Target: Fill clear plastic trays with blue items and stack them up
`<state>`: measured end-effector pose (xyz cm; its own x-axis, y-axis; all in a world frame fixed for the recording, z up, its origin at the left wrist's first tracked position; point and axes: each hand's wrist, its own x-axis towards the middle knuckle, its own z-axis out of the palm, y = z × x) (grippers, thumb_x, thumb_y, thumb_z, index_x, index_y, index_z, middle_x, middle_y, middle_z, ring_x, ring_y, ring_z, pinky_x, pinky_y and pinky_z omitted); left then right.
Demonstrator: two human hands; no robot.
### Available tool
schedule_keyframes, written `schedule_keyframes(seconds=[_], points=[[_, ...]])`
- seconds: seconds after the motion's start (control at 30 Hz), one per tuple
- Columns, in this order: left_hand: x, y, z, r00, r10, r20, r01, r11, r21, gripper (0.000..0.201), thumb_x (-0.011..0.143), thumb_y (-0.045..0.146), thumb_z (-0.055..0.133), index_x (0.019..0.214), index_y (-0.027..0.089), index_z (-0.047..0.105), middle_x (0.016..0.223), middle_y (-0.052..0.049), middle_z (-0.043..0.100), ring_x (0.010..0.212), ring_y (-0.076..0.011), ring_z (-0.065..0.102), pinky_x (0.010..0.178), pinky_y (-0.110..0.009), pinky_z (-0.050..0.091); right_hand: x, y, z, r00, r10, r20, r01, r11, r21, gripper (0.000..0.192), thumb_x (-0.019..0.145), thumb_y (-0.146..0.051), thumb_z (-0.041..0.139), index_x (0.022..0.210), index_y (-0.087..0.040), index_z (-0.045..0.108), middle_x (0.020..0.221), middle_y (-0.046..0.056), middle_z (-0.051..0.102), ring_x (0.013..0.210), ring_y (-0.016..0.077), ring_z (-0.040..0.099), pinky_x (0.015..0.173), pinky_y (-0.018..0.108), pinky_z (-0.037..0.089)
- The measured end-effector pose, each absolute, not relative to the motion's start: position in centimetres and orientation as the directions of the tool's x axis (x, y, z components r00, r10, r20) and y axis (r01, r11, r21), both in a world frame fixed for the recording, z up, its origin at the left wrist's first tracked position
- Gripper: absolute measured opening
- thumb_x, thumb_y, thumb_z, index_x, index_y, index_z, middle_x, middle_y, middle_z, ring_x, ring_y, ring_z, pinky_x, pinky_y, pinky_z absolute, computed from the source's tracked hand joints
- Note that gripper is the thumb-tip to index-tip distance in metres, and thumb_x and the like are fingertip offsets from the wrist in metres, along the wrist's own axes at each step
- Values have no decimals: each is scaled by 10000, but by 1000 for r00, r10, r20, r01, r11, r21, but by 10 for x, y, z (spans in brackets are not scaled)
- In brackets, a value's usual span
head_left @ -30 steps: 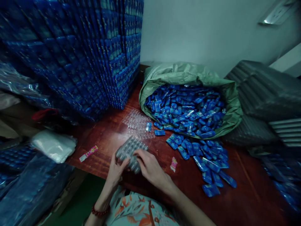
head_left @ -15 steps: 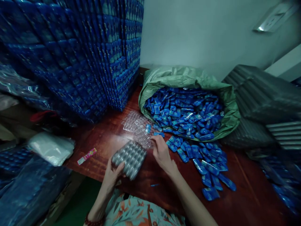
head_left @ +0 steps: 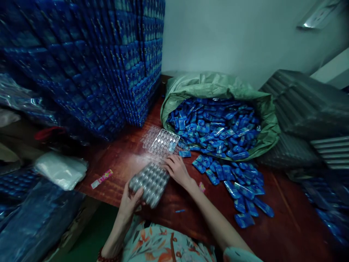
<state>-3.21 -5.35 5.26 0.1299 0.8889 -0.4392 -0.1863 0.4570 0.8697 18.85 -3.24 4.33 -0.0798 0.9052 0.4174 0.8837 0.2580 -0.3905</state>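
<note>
- desk [head_left: 286, 218]: red-brown wood
- green sack [head_left: 218, 85] of blue packets, mouth open
- loose packets [head_left: 234, 182] spilled beside it
- clear trays [head_left: 160, 140]
- blue stacks [head_left: 109, 72] at back left
</note>
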Motion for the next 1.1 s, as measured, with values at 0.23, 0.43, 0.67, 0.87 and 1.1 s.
schedule_keyframes(seconds=[0.23, 0.43, 0.67, 0.87, 1.1], points=[[-30, -50, 38, 134, 924, -357, -118, 373, 920, 763, 601, 421, 756, 1263, 225, 431, 1191, -94, 580, 940, -192, 625, 690, -222, 533, 137, -86, 83, -201, 977, 73, 490, 165, -856, 166, 834, -340, 638, 767, -190, 664, 770, 2, 621, 767, 133, 565, 715, 241, 409], [-28, -49, 31, 196, 913, -356, -108, 381, 918, 865, 590, 402, 769, 1338, 239, 365, 1230, -102, 558, 924, -217, 633, 653, -255, 549, 139, -86, 92, -126, 989, -79, 439, -16, -898, 134, 815, -182, 633, 687, -165, 668, 683, -24, 618, 650, 101, 562, 641, 212, 402], [-28, -52, 44, 182, 898, -400, -68, 418, 906, 868, 539, 408, 787, 1274, 210, 371, 969, -41, 611, 588, -130, 598, 428, -208, 487, 111, -114, 96, -96, 992, 85, 922, 121, -368, 80, 851, -167, 547, 811, -164, 616, 865, 63, 637, 855, 203, 556, 815, 352, 408], [-22, -58, 72, 184, 887, -424, 0, 432, 902, 815, 577, 445, 763, 1259, 224, 375, 819, 25, 590, 439, -74, 507, 408, -199, 452, 113, -120, 100, -6, 970, 244, 938, 90, -334, 112, 862, -127, 486, 784, -190, 534, 778, 20, 578, 748, 173, 513, 715, 295, 387], [-40, -54, 64, 107, 843, -528, -184, 538, 822, 691, 562, 370, 775, 1188, 262, 501, 1018, -11, 624, 751, -147, 642, 582, -197, 518, 173, -126, 119, 226, 822, 522, 966, -120, -230, 201, 942, -175, 382, 778, -188, 496, 720, 25, 523, 690, 170, 472, 666, 294, 337]])
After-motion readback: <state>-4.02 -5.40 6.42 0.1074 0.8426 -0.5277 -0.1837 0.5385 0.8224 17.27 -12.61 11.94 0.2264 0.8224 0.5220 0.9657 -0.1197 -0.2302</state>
